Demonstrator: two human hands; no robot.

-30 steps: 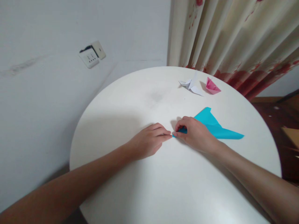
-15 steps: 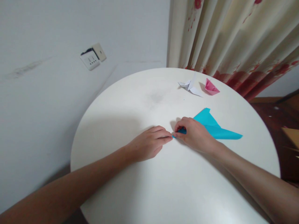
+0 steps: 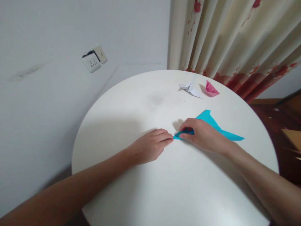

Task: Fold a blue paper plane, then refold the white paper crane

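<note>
Running through the right grip (image 3: 203,134), blue paper (image 3: 208,117) seems pinched.

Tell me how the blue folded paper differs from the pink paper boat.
The blue folded paper is larger than the pink paper boat. The right hand grips the blue folded paper; the boat stands untouched. The blue folded paper looks long; the boat, compact. Both are folded from paper.
</note>
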